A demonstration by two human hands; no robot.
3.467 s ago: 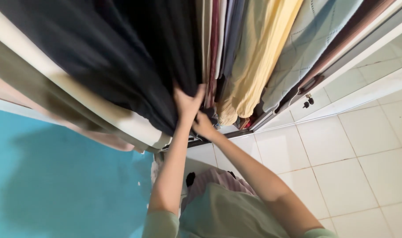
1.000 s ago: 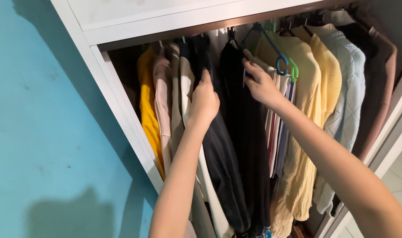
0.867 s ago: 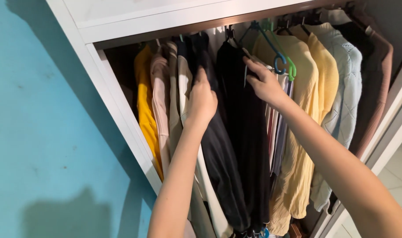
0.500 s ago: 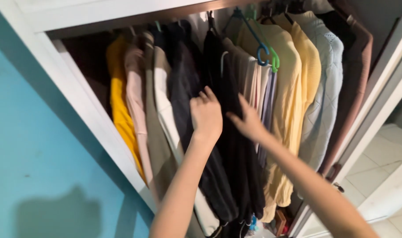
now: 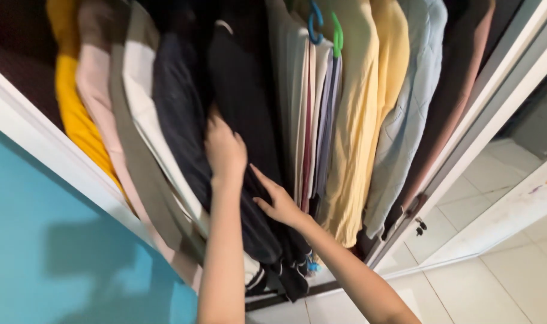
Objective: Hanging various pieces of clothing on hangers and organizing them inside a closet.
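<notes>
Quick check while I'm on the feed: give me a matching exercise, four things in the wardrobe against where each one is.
Things:
1. left hand
2. right hand
3. mustard garment
4. blue hanger hook

Places:
A. far left of the row
B. top, beside the green hanger hook
C. upper on the black garment
D. lower on the black garment, fingers spread

Pairs: 1-C, 2-D, 3-A, 4-B

Both hands (image 5: 225, 150) lie on garments (image 5: 243, 108) hanging in wardrobe (image 5: 39, 150).
</notes>
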